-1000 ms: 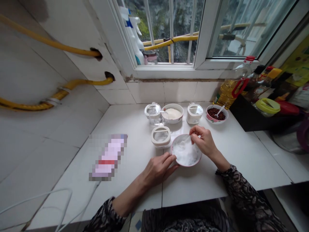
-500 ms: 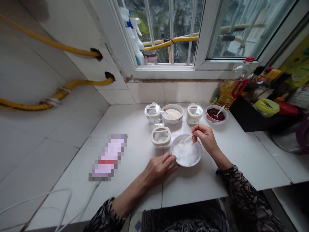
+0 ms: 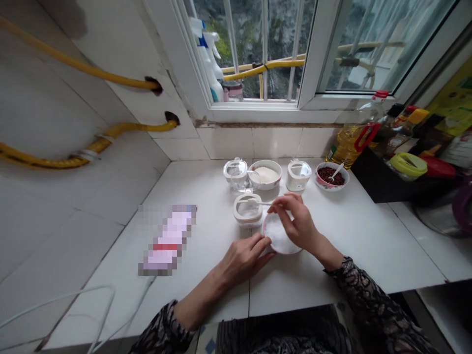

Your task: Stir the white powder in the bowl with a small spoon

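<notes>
Now — spoon (image 3: 258,202) in right-hand grip (image 3: 295,223)

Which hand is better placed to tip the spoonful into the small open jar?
Right. The right hand holds the small spoon, its bowl over the open jar. The left hand rests against the bowl's rim.

Your way back is blocked by a row of jars (image 3: 298,175) and bowls (image 3: 265,174); bare bench (image 3: 368,236) lies right, a blurred packet (image 3: 167,239) left.
</notes>
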Available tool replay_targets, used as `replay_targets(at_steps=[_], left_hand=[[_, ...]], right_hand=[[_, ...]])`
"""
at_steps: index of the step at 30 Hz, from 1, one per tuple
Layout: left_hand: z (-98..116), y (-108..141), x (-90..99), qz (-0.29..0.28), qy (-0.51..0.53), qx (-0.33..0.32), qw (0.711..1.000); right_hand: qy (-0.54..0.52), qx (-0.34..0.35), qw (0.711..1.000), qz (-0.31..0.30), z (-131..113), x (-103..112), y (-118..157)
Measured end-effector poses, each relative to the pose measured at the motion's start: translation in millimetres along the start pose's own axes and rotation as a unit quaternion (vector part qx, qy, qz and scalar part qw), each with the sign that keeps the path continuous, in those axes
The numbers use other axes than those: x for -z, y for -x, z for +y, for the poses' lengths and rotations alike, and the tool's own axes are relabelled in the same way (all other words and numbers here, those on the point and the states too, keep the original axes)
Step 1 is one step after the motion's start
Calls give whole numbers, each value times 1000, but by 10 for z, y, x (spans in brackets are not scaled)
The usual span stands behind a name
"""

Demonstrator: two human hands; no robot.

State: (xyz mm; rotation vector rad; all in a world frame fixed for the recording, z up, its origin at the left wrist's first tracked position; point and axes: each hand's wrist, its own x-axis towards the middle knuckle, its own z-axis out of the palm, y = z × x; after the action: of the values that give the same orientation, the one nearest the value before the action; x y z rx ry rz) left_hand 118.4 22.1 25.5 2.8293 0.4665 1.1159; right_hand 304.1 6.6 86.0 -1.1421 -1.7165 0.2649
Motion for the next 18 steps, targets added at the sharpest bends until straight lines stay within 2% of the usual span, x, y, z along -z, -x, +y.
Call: replay_targets(at_steps=[3, 5, 7, 10, 13, 18], left_hand=[[4, -4, 2, 0, -5, 1, 1000], [3, -6, 6, -4, -3, 1, 1000], [0, -8, 11, -5, 1, -1, 1000], [-3, -12, 16, -4, 6, -1, 1000], [-4, -11, 16, 0, 8, -1, 1000], [-4, -3, 23, -2, 16, 1, 1000]], right_hand=[[90, 116, 988, -46, -28, 10, -15], [84, 127, 988, -20, -26, 78, -24], [57, 90, 994, 28, -2, 175, -26], [42, -29, 997, 57, 69, 307, -18], [39, -115, 992, 32, 136, 338, -4], [27, -154, 987, -32, 138, 225, 11]])
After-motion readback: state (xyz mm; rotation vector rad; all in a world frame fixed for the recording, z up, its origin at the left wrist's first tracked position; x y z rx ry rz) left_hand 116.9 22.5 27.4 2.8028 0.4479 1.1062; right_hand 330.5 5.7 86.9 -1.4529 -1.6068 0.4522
